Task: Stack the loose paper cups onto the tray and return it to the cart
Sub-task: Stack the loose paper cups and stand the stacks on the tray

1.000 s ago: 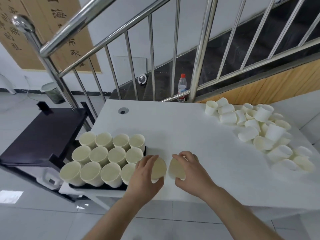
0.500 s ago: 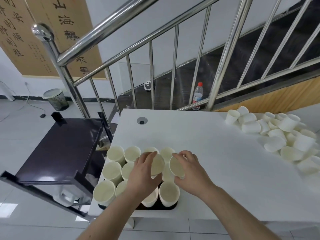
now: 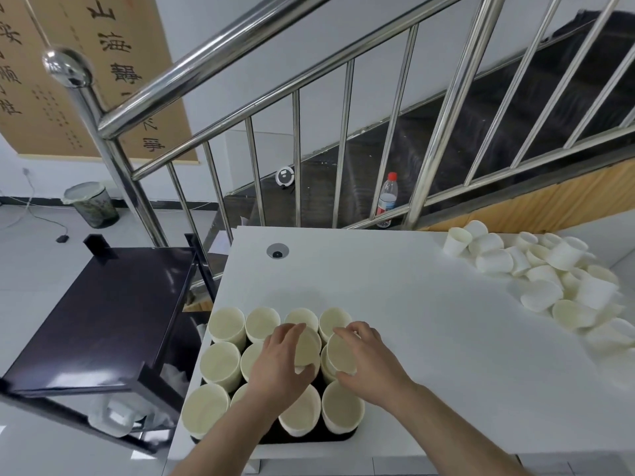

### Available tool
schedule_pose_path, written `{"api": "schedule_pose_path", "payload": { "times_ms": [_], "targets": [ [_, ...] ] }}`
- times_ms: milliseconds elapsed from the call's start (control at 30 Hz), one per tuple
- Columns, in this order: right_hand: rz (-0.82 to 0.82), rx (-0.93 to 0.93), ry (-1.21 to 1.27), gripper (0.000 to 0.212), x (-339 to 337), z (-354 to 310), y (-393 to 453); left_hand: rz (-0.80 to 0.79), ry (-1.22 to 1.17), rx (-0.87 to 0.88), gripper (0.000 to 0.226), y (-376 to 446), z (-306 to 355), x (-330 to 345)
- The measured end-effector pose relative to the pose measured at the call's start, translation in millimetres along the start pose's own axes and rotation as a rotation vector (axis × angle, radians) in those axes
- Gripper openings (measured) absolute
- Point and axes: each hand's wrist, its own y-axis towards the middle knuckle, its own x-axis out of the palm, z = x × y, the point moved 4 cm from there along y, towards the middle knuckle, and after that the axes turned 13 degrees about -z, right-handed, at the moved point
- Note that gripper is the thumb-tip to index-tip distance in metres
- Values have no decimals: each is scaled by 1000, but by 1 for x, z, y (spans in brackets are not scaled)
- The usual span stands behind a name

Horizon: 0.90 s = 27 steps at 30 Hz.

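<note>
A white worktop (image 3: 395, 304) stands at the foot of a staircase with a shiny steel handrail (image 3: 220, 60), and a dark, flat-topped cart (image 3: 99, 314) waits just beside its left end. On the worktop's near left corner sits a black tray (image 3: 309, 438) filled with cream paper cup stacks (image 3: 220, 364) standing upright in three rows of four, so twelve positions, though the hands cover some of them. The left hand (image 3: 278, 365) has its fingers curled round one cream paper cup (image 3: 305, 348), and the right hand (image 3: 364, 359) grips a second cream cup (image 3: 340, 352); both cups hang tilted over the middle of the tray, apparently about to be dropped onto stacks. The task looks partly done at best: a pile of loose white paper cups (image 3: 543, 273) lies tumbled at the far right of the worktop, well apart from the tray, roughly two dozen or more, too jumbled for an exact count. The tray has yet to go back on the cart.
</note>
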Motion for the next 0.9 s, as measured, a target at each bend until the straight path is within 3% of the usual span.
{"api": "schedule_pose_path", "payload": {
  "times_ms": [433,900],
  "targets": [
    [-57,8,-22,69,12,4,17,-104,71,-38,75,11,-19,21],
    [-87,47,-73,61,23,14,29,-166,142,-127,62,18,-28,26]
  ]
}}
